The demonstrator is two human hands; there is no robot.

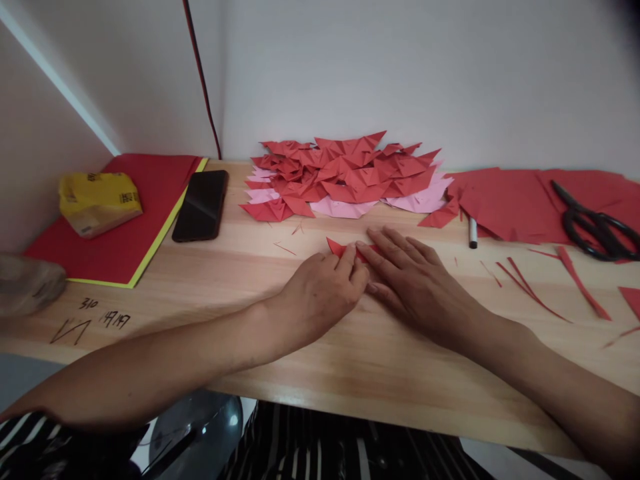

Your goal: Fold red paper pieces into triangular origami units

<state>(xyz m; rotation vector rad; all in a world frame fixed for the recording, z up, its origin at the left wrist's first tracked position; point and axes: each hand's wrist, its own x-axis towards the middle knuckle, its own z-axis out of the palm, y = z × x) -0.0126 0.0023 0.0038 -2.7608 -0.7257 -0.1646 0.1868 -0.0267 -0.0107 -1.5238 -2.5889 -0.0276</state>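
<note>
A small piece of folded red paper (335, 247) lies on the wooden table (300, 360), mostly covered by my hands. My left hand (327, 287) has its fingers curled and pressed together on the paper's left part. Flat over the right part lies my right hand (407, 267), its fingers stretched out. Both hands touch at the fingertips. Just behind them sits a heap of folded red and pink paper pieces (345, 173), several layers deep, close to the wall.
Black-handled scissors (593, 223) rest on red paper sheets (515, 203) at right, near a marker (473, 233) and paper strips (583, 283). At left are a phone (201, 205), red sheets (155, 193) and a yellow packet (100, 203). A wall stands behind.
</note>
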